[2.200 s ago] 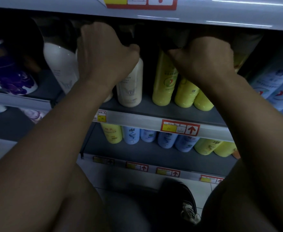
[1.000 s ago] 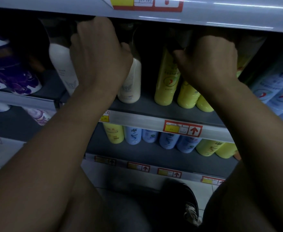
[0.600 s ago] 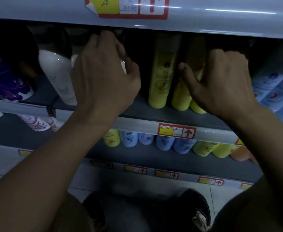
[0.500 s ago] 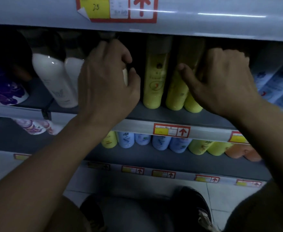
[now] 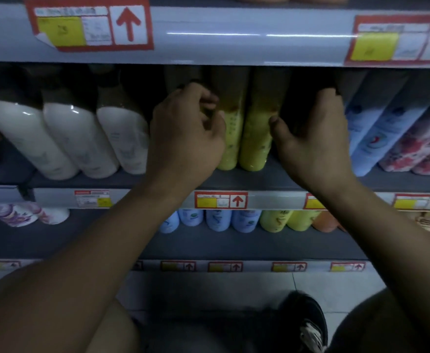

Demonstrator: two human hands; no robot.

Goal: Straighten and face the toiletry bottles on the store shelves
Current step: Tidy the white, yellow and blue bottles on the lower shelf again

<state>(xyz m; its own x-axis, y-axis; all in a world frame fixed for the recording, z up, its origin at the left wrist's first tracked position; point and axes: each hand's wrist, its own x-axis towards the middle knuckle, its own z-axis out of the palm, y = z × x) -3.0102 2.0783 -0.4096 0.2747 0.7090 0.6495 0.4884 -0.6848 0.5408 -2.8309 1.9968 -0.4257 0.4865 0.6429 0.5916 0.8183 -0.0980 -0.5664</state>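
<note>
Two bare forearms reach up from the bottom corners of the view, above a black lace-up shoe (image 5: 308,324) planted on the pale tiled floor (image 5: 336,286). Beyond the shoe, the lowest grey shelf (image 5: 234,240) carries a row of small pale blue bottles (image 5: 217,220), then yellow-green bottles (image 5: 276,220) and an orange one (image 5: 323,221) to the right.

Higher up, on the grey middle shelf (image 5: 234,180), the left hand (image 5: 185,133) curls loosely against the left side of a tall yellow-green plastic bottle (image 5: 230,138); its fingers are bent, but whether they actually clamp the bottle cannot be told. A second tall yellow-green bottle (image 5: 255,138) stands just beside the first, touching it, both upright. The right hand (image 5: 313,141) is cupped at that bottle's right side, thumb tip against it and fingers reaching into the dark gap behind; its grip cannot be told either.

Left of the hands stand three white rounded bottles (image 5: 79,141) in a row. Right of them are tall light blue bottles (image 5: 371,133) and pink floral packs (image 5: 417,149).

Farthest and topmost, the upper shelf's pale front edge (image 5: 234,34) bears a red-bordered price tag with a yellow panel and a red arrow (image 5: 91,26).
</note>
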